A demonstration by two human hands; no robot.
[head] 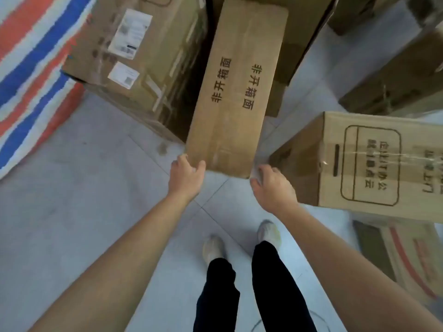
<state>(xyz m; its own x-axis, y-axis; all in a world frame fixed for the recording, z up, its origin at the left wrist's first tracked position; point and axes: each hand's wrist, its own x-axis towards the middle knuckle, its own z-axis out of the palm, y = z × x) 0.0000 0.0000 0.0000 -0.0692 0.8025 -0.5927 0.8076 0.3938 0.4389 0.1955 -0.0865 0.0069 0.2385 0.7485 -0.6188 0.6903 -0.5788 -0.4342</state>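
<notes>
A long box (237,92) of brown cardboard runs away from the person, with two columns of printed characters on its upper face. Its near short end lies straight in front of both hands, above the floor (84,200). Its far end reaches up between the stacked cartons at the top of the view. Whether that far end rests on anything cannot be told.

The left hand (185,178) grasps the near left corner. Its thumb lies against the near edge and its fingers curl round the left side. The right hand (273,188) grasps the near right corner, with its fingers bent over the edge there; their tips are blurred. The box thus sits between the two hands, touching both, and nearly all of its length lies beyond them.

Just left of the long box stands a large carton (148,75) bearing two white labels. A striped sheet (31,68) in red, blue and white lies further left. To the right, close beside the right hand, stands a printed carton (359,164) sealed with clear tape. Below it lies a flat carton (407,255) with red marks. Darker cartons (395,80) sit at the upper right.

Below the hands, two pale shoes (213,248) and dark trousers (275,283) show on the grey tiles.
</notes>
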